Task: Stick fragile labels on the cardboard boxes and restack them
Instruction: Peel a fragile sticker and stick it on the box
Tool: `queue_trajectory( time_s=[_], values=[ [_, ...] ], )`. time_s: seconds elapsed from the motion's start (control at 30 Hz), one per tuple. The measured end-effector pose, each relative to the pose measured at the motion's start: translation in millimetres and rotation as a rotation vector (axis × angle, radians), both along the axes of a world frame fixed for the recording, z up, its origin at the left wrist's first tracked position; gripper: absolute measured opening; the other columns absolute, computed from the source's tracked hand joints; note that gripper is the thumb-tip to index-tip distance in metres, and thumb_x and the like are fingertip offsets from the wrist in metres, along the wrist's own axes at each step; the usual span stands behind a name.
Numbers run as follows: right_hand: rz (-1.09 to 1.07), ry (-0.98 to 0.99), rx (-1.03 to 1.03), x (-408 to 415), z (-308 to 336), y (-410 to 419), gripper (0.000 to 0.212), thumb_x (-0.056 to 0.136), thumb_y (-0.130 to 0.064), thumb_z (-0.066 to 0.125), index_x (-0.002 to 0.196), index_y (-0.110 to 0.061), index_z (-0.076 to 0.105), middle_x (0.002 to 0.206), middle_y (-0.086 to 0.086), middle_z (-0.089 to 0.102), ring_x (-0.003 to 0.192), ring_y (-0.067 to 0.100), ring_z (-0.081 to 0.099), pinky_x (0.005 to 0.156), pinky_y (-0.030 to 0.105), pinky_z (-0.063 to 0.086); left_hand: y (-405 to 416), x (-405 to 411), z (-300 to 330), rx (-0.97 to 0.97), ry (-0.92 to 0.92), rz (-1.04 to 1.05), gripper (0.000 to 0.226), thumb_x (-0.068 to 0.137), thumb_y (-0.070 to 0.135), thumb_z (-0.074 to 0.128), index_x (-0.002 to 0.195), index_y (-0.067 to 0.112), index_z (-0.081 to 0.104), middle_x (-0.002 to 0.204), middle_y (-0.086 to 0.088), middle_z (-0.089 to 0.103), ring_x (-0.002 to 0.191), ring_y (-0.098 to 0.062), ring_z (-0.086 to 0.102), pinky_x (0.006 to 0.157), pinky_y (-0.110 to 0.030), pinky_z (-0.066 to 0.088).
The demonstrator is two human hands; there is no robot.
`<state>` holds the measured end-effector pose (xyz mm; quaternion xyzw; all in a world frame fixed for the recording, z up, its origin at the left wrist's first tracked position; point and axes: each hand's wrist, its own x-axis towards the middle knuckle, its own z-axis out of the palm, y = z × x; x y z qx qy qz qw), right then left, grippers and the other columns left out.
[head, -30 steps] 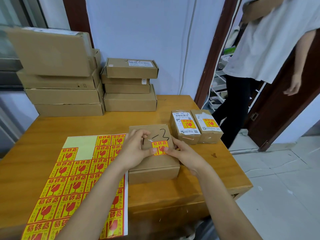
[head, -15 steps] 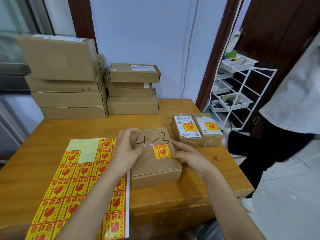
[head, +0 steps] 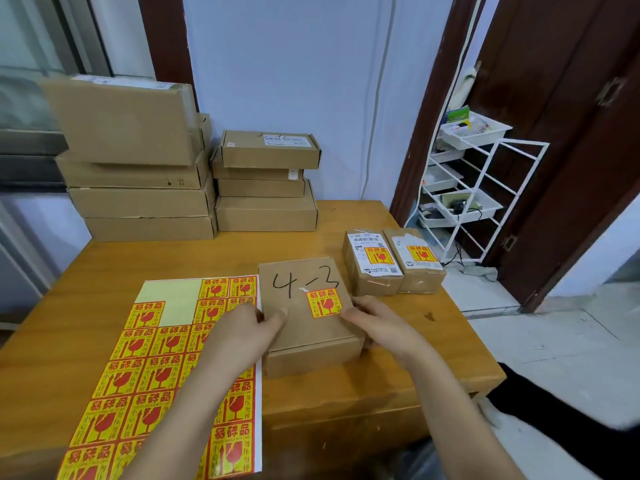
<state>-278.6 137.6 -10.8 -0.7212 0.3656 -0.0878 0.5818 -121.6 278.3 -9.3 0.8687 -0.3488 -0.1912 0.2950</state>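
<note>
Left hand: the left hand (head: 242, 332) sits at the left edge of the 4-3 box (head: 308, 317), thumb laid over the lid, the other fingers down the side out of view; it grasps the box lightly.
Right hand: the right hand (head: 377, 323) meets the box's right edge, fingertips on the lid beside the sticker; whether the hidden fingers curl round the side I cannot tell, though it looks like a hold.
Sticker sheet: the label sheet (head: 166, 375) lies flat under the left forearm, just left of the box, with a few labels already peeled from its far corner.
Box between the hands: it rests on the wooden table (head: 398, 386) near the front edge, and a fragile label (head: 324, 303) is stuck on its lid.
Handling: probably light, stiff corrugated card with a matte, grippy face; its flap lid could flex, so taking it by the two opposite side walls, as the hands sit now, seems soundest.
Labelled pair: two small boxes (head: 393, 263) stand touching, just beyond and to the right, each bearing a label.
Far stacks: the unlabelled stacks (head: 194, 181) stand against the wall.
</note>
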Motion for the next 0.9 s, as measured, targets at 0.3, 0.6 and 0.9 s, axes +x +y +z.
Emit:
queue_trajectory(
  time_s=[0.3,0.6,0.9],
  values=[
    [-0.099,-0.168,0.005,-6,12,0,0.017,0.095,-0.029,0.051,0.105,-0.038,0.061,0.102,-0.014,0.066,0.090,0.001,0.062,0.065,0.017,0.050,2,-9,9,-0.464,0.450,0.060,0.034,0.092,0.041,0.052,0.124,0.030,0.049,0.112,0.009,0.051,0.104,-0.015,0.052,0.080,-0.033,0.051],
    [-0.180,-0.456,0.127,-4,24,-31,0.039,0.095,-0.027,0.049,0.132,-0.039,0.049,0.126,-0.010,0.060,0.115,0.012,0.056,0.097,0.044,0.048,-25,7,34,-0.677,0.924,0.022,0.042,0.089,0.015,0.060,0.124,0.035,0.051,0.117,0.002,0.058,0.106,-0.027,0.059,0.071,-0.045,0.059],
    [-0.520,-0.480,-0.091,9,41,-80,0.020,0.095,-0.025,0.049,0.113,-0.022,0.057,0.109,-0.007,0.059,0.109,0.016,0.055,0.097,0.042,0.047,-114,1,45,-0.701,0.745,0.029,0.017,0.090,0.028,0.060,0.093,0.015,0.049,0.111,-0.005,0.054,0.110,-0.027,0.056,0.078,-0.045,0.058]
  ],
)
